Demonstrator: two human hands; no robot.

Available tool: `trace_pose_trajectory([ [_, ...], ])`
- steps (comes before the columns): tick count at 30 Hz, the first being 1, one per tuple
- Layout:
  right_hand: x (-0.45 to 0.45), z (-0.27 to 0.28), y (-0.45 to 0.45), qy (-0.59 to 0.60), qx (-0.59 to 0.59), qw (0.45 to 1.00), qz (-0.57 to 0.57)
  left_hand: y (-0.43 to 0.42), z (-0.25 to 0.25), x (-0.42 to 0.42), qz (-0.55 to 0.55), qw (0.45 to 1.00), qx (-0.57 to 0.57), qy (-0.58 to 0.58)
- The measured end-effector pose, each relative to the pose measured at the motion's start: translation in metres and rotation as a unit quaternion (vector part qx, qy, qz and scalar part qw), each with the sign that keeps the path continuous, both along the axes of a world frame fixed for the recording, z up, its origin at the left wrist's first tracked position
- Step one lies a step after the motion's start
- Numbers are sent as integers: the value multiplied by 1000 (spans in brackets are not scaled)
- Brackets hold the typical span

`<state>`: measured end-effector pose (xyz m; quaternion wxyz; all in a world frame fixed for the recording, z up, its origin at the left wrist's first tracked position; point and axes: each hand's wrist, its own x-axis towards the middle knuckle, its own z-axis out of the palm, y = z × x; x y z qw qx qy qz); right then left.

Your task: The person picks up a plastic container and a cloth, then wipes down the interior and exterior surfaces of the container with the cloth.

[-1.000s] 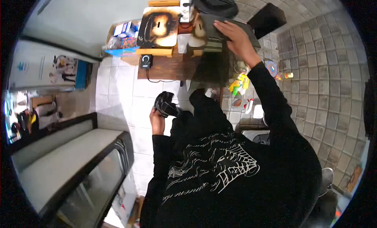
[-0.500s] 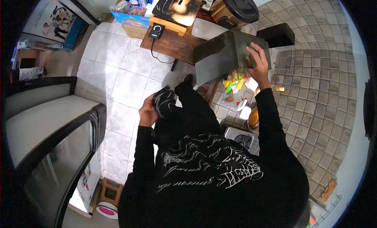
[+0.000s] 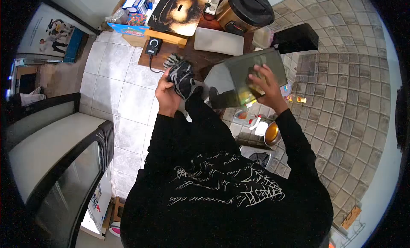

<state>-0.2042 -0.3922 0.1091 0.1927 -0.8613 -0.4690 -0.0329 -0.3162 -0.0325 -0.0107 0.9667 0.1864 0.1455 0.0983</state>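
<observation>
My left hand [image 3: 167, 96] is closed around a black-and-white patterned cloth [image 3: 183, 79], which bunches out beyond the fingers. In front of my right side, a dark, see-through box [image 3: 243, 68] is tilted in the air beside the wooden table. My right hand [image 3: 269, 90] holds it, with the fingers spread over its smoky wall; the thumb's grip is partly hidden. The cloth is to the left of the box, with a small gap between them. Part of my leg and some bright packets show through or below the box.
A wooden table [image 3: 149, 62] bears a scorched metal plate [image 3: 179, 13], a white tray [image 3: 218, 42], a rice cooker [image 3: 245, 10] and a black dial box [image 3: 153, 46]. A steel bowl [image 3: 272, 134] and a stove [image 3: 258, 156] are low on the right. A glass-topped freezer [image 3: 64, 179] stands left.
My left hand has lifted the cloth up towards the table and box. The box has tipped and shifted lower, uncovering the white tray. My right hand has moved down and left with it.
</observation>
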Motion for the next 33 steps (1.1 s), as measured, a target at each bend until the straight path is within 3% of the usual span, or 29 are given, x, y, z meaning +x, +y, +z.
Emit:
trace_pose_trajectory([
  [4, 16, 13, -5, 50, -28, 997, 48, -5, 12, 31, -60, 990, 32, -124],
  [5, 21, 25, -3, 76, -45, 993, 72, -13, -2, 31, -22, 990, 21, -135],
  [7, 30, 22, -12, 99, -42, 991, 84, -21, 32, 48, -104, 943, 227, -218],
  [8, 32, 16, -18, 166, 41, 984, 46, -19, 58, 64, -197, 906, 325, -186],
  [9, 32, 11, -23, 233, 122, 965, 6, -26, 72, 80, -212, 847, 456, -174],
  [10, 32, 8, -25, 241, 121, 963, 4, -34, 75, 96, -221, 819, 487, -209],
  [11, 34, 6, -24, 214, 129, 964, -91, -41, 75, 110, -229, 789, 516, -242],
  [14, 45, -1, -1, 134, 127, 925, -332, -55, 74, 139, -300, 765, 521, -230],
  [17, 55, -13, 15, 55, 26, 947, -315, -61, 56, 166, -374, 752, 461, -286],
  [19, 61, -20, 10, 69, -39, 942, -326, -67, 47, 184, -402, 748, 426, -312],
  [23, 63, -23, 6, 92, -139, 937, -308, -68, 15, 212, -506, 676, 396, -362],
  [25, 63, -24, 7, 110, -156, 929, -317, -77, 5, 228, -529, 687, 345, -360],
  [26, 63, -25, 8, 112, -162, 928, -316, -81, 0, 236, -538, 666, 368, -363],
  [31, 61, -32, 3, 114, -177, 928, -307, -122, -54, 263, -555, 665, 361, -345],
  [33, 59, -33, 1, 136, -182, 926, -301, -135, -68, 267, -474, 698, 410, -348],
])
